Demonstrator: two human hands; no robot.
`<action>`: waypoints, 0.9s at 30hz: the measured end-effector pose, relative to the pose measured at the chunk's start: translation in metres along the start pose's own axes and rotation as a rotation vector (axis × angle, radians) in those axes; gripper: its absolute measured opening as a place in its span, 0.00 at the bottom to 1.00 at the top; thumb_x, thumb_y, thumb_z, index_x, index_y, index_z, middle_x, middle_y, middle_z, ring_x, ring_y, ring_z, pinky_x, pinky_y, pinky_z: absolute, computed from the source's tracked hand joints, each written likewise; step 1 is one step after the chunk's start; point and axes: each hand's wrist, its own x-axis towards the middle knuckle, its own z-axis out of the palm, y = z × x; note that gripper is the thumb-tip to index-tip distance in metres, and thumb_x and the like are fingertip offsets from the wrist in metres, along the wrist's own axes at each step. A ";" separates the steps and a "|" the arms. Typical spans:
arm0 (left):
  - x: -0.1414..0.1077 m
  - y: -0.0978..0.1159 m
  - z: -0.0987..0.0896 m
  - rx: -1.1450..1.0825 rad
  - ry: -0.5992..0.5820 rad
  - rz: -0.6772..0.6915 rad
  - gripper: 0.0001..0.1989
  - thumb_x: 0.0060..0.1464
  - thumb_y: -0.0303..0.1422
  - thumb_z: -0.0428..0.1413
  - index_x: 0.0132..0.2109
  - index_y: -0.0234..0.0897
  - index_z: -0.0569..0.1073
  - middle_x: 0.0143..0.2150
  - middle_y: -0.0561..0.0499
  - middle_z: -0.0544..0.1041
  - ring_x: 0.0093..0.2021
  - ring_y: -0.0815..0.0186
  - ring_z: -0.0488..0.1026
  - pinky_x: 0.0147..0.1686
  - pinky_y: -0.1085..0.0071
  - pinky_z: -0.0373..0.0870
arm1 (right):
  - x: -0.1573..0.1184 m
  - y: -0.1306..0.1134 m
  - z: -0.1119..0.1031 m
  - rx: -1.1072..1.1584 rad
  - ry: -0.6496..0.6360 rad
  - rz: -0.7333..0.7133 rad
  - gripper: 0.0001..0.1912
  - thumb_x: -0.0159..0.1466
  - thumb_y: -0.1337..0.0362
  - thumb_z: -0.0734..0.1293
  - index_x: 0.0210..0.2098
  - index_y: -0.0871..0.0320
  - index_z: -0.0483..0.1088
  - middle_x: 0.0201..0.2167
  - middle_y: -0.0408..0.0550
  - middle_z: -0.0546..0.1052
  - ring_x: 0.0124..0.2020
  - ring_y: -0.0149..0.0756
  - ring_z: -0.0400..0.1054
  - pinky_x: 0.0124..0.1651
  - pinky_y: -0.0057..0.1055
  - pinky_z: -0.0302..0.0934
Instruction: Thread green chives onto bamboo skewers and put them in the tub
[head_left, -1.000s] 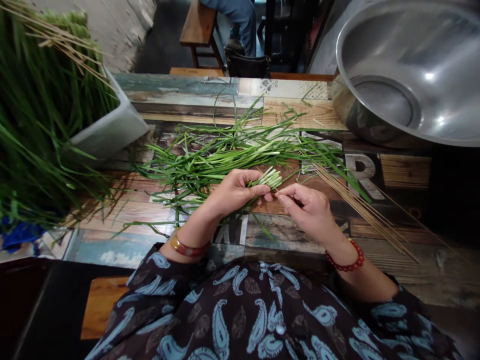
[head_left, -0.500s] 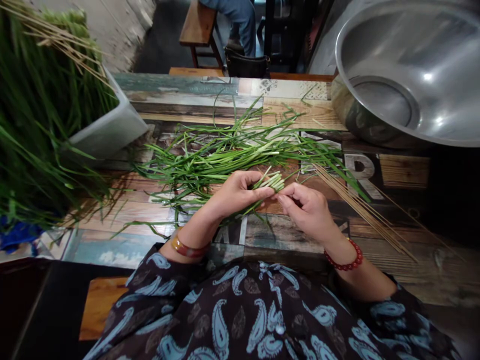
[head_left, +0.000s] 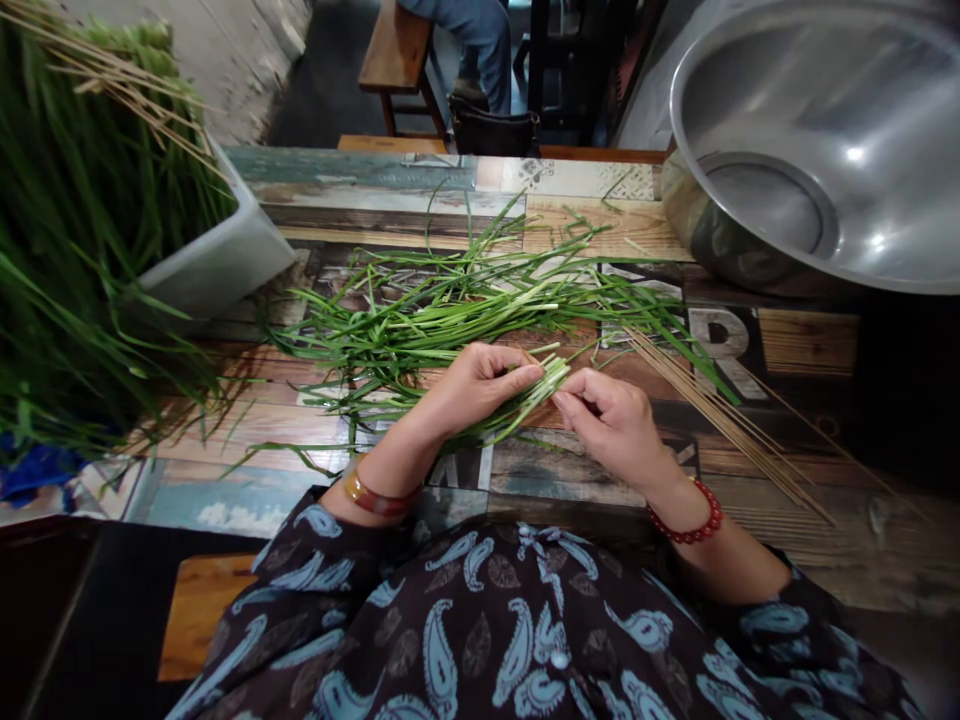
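My left hand is closed round a small bunch of green stalks, whose pale cut ends point to the right. Close to those ends, the thumb and forefinger of my right hand are pinched together; what they hold, if anything, is too small to make out. Beyond my hands lies a loose heap of long green leaves across the patterned table. Several thin wooden skewers rest to the right of my right hand.
At the left, a white bin overflows with green leaves, with skewers on top. A large steel bowl stands at the back right. Past the table are a wooden bench, a black bag and a person's leg in jeans.
The fingers of my left hand have shifted on the bunch, and its stalks now show more of their length. My right hand has barely moved.
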 end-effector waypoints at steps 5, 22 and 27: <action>0.001 -0.002 0.002 0.073 0.024 0.024 0.17 0.58 0.42 0.56 0.33 0.30 0.79 0.29 0.50 0.77 0.28 0.71 0.66 0.28 0.77 0.62 | -0.002 0.008 0.004 0.213 -0.022 0.194 0.06 0.64 0.61 0.67 0.37 0.56 0.67 0.22 0.37 0.71 0.20 0.27 0.63 0.25 0.26 0.56; -0.002 0.007 -0.031 0.038 0.539 0.184 0.23 0.62 0.52 0.53 0.39 0.35 0.79 0.27 0.49 0.80 0.27 0.69 0.76 0.30 0.74 0.71 | 0.003 0.014 -0.010 0.470 0.232 0.309 0.10 0.66 0.57 0.67 0.42 0.56 0.70 0.21 0.35 0.69 0.14 0.22 0.59 0.16 0.22 0.52; -0.007 0.003 -0.057 -0.081 0.765 0.264 0.24 0.58 0.56 0.54 0.37 0.38 0.77 0.25 0.54 0.76 0.21 0.72 0.70 0.22 0.72 0.66 | 0.008 0.016 -0.022 0.527 0.371 0.235 0.09 0.66 0.57 0.67 0.40 0.56 0.70 0.20 0.35 0.68 0.14 0.22 0.58 0.16 0.21 0.52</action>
